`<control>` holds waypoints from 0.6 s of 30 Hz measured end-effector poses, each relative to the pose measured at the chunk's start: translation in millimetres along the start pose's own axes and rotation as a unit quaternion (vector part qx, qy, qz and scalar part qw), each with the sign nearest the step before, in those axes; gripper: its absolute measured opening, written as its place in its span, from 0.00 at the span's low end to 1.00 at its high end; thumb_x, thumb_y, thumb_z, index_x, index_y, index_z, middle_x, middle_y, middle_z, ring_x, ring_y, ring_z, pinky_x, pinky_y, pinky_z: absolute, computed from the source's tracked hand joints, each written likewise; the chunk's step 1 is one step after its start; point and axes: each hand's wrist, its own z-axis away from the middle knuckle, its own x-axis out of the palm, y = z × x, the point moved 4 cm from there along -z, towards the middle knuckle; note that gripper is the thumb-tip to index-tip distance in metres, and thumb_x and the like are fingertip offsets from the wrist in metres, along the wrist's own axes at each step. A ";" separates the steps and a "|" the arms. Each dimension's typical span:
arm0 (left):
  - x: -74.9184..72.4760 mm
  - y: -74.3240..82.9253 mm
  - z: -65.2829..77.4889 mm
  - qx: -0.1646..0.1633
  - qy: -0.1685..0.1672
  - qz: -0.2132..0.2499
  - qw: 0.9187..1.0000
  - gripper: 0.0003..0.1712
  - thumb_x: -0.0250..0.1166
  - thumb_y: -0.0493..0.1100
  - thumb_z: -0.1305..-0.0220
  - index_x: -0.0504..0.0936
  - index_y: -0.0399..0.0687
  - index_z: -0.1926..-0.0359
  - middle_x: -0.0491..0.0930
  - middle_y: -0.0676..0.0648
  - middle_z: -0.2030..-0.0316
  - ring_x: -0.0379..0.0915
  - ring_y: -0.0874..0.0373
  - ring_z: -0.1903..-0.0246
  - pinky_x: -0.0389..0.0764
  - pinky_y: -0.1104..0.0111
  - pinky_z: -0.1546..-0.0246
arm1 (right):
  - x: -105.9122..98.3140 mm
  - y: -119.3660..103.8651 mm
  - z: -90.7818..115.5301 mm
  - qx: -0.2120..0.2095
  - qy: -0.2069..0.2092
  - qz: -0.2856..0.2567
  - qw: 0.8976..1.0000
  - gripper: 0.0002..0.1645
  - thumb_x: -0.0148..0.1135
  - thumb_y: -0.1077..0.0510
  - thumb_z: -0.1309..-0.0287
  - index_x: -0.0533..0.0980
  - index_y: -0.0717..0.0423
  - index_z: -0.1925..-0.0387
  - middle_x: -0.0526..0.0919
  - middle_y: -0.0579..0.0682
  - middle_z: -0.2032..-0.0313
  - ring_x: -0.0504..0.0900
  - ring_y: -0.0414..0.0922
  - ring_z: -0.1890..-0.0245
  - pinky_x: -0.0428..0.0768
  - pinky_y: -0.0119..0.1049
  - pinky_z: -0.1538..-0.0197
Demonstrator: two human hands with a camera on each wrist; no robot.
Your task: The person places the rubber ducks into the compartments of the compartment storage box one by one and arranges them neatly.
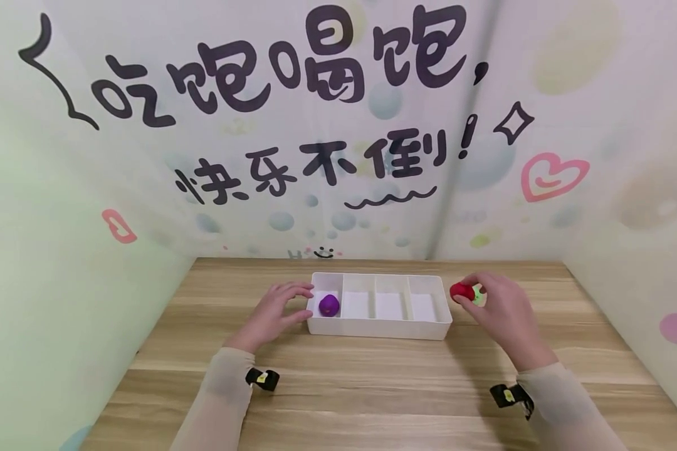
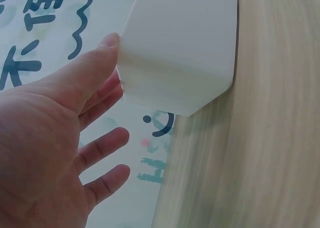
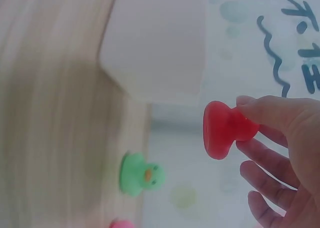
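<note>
A white divided box (image 1: 380,329) stands on the wooden table, and a rounded purple toy (image 1: 329,305) lies in its leftmost compartment. My left hand (image 1: 279,310) is at the box's left end, thumb toward the front corner and fingers toward the back. In the left wrist view its thumb and fingertips touch the rim of the white box (image 2: 180,48), the other fingers spread. Beyond the box's right end, my right hand (image 1: 502,307) pinches a red toy duck (image 3: 218,130) between thumb and fingers, holding it up off the table.
A green toy duck (image 3: 137,174) sits on the table right of the box, partly hidden behind my right hand in the head view. A pink object (image 3: 122,223) shows only its top. A printed wall (image 1: 338,232) borders the table's back edge.
</note>
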 end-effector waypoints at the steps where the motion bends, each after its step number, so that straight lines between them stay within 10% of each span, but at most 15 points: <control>1: 0.0 0.0 -0.1 0.001 0.000 -0.002 1.000 0.21 0.72 0.46 0.34 0.82 0.45 0.43 0.76 0.48 0.31 0.66 0.41 0.32 0.68 0.40 0.31 | 1.0 -3.2 -2.7 0.001 -0.003 -0.004 1.000 0.17 0.82 0.56 0.51 0.83 0.52 0.61 0.88 0.50 0.67 0.79 0.49 0.68 0.74 0.42 0.65; 18: -1.5 2.8 -0.2 -0.006 -0.008 -0.021 1.000 0.20 0.72 0.46 0.34 0.82 0.47 0.43 0.76 0.50 0.31 0.67 0.43 0.32 0.69 0.42 0.31 | 39.3 -59.5 -32.0 -0.001 -0.053 -0.058 0.997 0.15 0.80 0.51 0.46 0.85 0.50 0.59 0.89 0.47 0.62 0.83 0.55 0.57 0.80 0.49 0.53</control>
